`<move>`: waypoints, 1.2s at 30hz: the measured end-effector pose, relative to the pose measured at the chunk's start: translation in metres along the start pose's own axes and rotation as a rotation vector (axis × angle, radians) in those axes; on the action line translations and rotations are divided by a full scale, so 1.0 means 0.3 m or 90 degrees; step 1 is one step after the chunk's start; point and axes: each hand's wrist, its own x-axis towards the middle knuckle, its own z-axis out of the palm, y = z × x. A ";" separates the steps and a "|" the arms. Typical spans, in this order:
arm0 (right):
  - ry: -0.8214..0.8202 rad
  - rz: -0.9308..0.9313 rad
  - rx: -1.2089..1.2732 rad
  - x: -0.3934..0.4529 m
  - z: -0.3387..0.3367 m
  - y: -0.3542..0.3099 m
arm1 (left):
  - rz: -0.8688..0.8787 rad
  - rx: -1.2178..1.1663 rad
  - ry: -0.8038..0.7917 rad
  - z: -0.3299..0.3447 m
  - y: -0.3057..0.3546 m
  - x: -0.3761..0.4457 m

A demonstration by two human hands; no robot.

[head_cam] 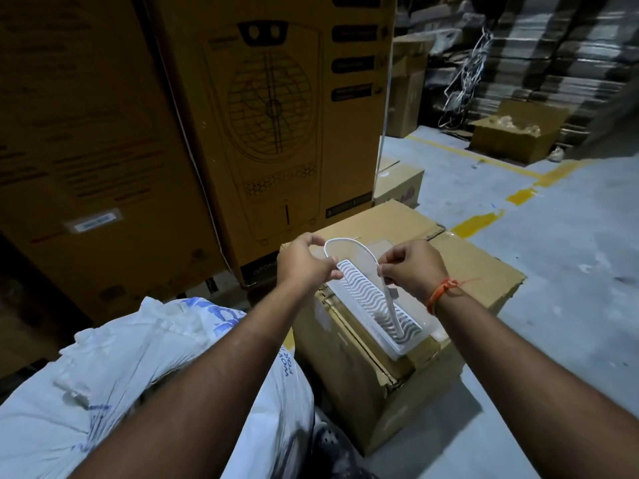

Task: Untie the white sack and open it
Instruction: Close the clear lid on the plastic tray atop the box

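The white sack with blue print lies crumpled at the lower left, under my left forearm. Both hands are held out over a cardboard box, away from the sack. My left hand pinches one end of a thin white strip that arches between the hands. My right hand pinches the strip's other side, and its tail hangs down into a white plastic tray with a wavy ribbed surface lying on the box. The sack's mouth is hidden from view.
Tall printed cartons of air coolers stand right behind the sack and box. A small carton sits behind the box. To the right lies grey floor with yellow markings, an open carton and stacked flattened cardboard.
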 end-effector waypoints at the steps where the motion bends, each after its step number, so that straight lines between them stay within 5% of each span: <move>1: -0.003 -0.001 -0.013 0.018 0.004 0.006 | 0.005 0.019 0.001 0.013 -0.005 0.014; 12: -0.041 -0.009 -0.265 0.124 0.073 0.082 | 0.107 0.420 -0.086 0.124 -0.039 0.146; 23: -0.028 -0.017 -0.290 0.174 0.051 0.070 | -0.072 0.341 -0.055 0.180 0.011 0.159; 36: -0.018 -0.113 -0.459 0.142 0.123 0.123 | 0.148 0.590 -0.059 0.201 0.007 0.121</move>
